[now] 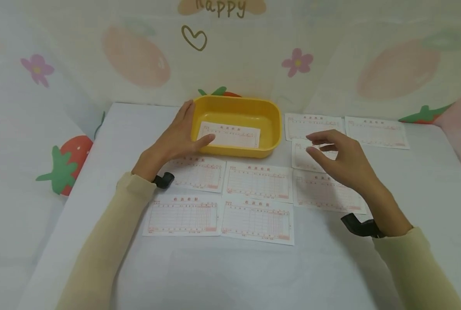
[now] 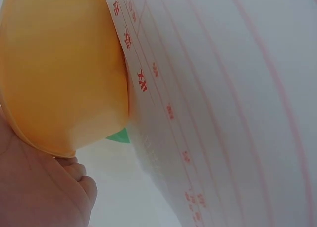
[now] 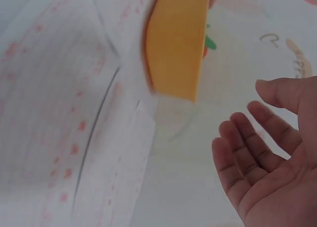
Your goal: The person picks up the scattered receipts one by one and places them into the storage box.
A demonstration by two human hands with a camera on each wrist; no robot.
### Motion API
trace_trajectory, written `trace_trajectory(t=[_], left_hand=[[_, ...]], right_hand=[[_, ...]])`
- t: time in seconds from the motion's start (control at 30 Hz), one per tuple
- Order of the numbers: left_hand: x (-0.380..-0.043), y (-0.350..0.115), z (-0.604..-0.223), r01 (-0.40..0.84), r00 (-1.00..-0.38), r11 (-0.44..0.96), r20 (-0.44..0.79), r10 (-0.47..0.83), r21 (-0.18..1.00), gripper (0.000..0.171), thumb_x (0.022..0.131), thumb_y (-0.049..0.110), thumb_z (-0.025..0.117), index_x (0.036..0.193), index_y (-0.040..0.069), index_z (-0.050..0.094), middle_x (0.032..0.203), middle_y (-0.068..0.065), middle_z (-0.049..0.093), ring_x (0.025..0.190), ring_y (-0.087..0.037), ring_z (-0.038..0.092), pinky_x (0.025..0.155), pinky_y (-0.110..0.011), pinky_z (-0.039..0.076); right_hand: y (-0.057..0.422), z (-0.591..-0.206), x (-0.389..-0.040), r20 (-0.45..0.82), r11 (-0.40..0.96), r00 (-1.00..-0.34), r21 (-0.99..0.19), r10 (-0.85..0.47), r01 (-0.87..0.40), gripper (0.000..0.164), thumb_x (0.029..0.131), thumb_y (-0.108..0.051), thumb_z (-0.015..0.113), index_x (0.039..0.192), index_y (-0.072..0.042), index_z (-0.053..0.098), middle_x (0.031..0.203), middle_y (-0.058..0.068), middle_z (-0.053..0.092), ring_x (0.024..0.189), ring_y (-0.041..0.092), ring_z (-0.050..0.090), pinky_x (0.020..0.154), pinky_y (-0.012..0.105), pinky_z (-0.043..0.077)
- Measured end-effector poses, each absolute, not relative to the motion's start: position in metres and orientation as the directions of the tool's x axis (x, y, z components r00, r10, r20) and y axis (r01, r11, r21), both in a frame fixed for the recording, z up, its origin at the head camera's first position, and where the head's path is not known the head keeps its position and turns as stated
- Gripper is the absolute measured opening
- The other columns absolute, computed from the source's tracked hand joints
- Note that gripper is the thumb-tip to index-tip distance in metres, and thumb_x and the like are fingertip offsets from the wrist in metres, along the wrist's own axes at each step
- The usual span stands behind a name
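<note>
A yellow plastic basin [image 1: 234, 151] stands at the back of the table, one printed receipt slip [image 1: 230, 134] lying inside it. My left hand [image 1: 176, 135] holds the basin's left end, thumb over the front rim and fingers along the outer side. In the left wrist view, the fingers bend at the rim of the basin [image 2: 64, 73]. To the right, my right hand [image 1: 344, 161] hovers over the slips with thumb and fingers apart, holding nothing. Its palm and loosely bent fingers show in the right wrist view. Beneath it a receipt slip [image 1: 301, 157] is partly covered.
Several more receipt slips lie flat in front of the basin, including one at the front left [image 1: 184, 217] and one beside it [image 1: 257, 221]. Another slip [image 1: 377, 131] is at the back right. A patterned curtain [image 1: 230, 60] rises behind the white table [image 1: 215, 275].
</note>
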State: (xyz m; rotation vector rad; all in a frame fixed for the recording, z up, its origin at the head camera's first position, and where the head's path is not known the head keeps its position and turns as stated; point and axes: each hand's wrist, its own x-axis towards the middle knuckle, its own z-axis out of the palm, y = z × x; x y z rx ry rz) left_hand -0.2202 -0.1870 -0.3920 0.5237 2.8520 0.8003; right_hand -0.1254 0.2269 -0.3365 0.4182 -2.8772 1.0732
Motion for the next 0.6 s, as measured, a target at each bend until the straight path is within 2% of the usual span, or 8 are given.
trace_trajectory(t=[0.13,0.23,0.3,0.47,0.53,0.6], left_hand=[[-0.218,-0.185,-0.396,0.295,-0.931,0.796,-0.027,0.364,0.529,0.115,0.094,0.071,0.058,0.171,0.013,-0.006,0.180,-0.009,-0.008,0.167,-0.034,0.009,0.135,-0.056,0.020],[-0.213,-0.186,-0.399,0.284,-0.934,0.806,-0.041,0.356,0.519,0.115,0.094,0.071,0.057,0.171,0.013,-0.006,0.180,-0.009,-0.008,0.167,-0.034,0.010,0.135,-0.057,0.021],[-0.210,-0.187,-0.400,0.274,-0.936,0.812,-0.053,0.349,0.516,0.116,0.094,0.071,0.058,0.171,0.013,-0.006,0.180,-0.009,-0.008,0.167,-0.035,0.011,0.135,-0.057,0.021],[-0.212,-0.186,-0.394,0.282,-0.933,0.806,-0.047,0.357,0.521,0.117,0.095,0.070,0.059,0.171,0.011,-0.007,0.180,-0.011,-0.008,0.167,-0.038,0.012,0.134,-0.058,0.020],[-0.214,-0.186,-0.392,0.288,-0.932,0.804,-0.041,0.360,0.521,0.117,0.095,0.070,0.059,0.171,0.010,-0.007,0.180,-0.011,-0.009,0.166,-0.038,0.012,0.134,-0.058,0.020],[-0.216,-0.187,-0.390,0.292,-0.932,0.802,-0.032,0.360,0.521,0.116,0.095,0.069,0.059,0.171,0.011,-0.007,0.180,-0.011,-0.008,0.166,-0.038,0.012,0.134,-0.058,0.021]], right_hand=[[0.250,-0.349,-0.106,0.192,0.757,-0.949,-0.572,-0.251,-0.316,0.032,0.101,-0.018,0.073,0.130,-0.007,0.070,0.130,0.012,0.071,0.119,0.033,0.068,0.103,0.023,0.054],[0.266,-0.361,-0.092,0.210,0.777,-0.939,-0.529,-0.270,-0.342,0.031,0.098,-0.014,0.076,0.128,-0.007,0.071,0.127,0.011,0.071,0.114,0.033,0.070,0.092,0.014,0.049],[0.276,-0.367,-0.084,0.207,0.788,-0.941,-0.516,-0.266,-0.336,0.033,0.096,-0.012,0.078,0.127,-0.008,0.072,0.125,0.011,0.071,0.111,0.034,0.070,0.088,0.016,0.050],[0.294,-0.379,-0.072,0.210,0.790,-0.950,-0.530,-0.230,-0.308,0.035,0.094,-0.010,0.080,0.128,-0.009,0.072,0.125,0.010,0.071,0.108,0.034,0.070,0.086,0.007,0.044],[0.297,-0.382,-0.071,0.207,0.784,-0.951,-0.540,-0.230,-0.307,0.036,0.094,-0.010,0.079,0.129,-0.008,0.071,0.126,0.010,0.070,0.109,0.034,0.069,0.089,0.005,0.042],[0.300,-0.385,-0.071,0.189,0.782,-0.953,-0.546,-0.235,-0.301,0.038,0.095,-0.011,0.079,0.132,-0.008,0.070,0.130,0.012,0.069,0.111,0.037,0.068,0.092,0.010,0.046]])
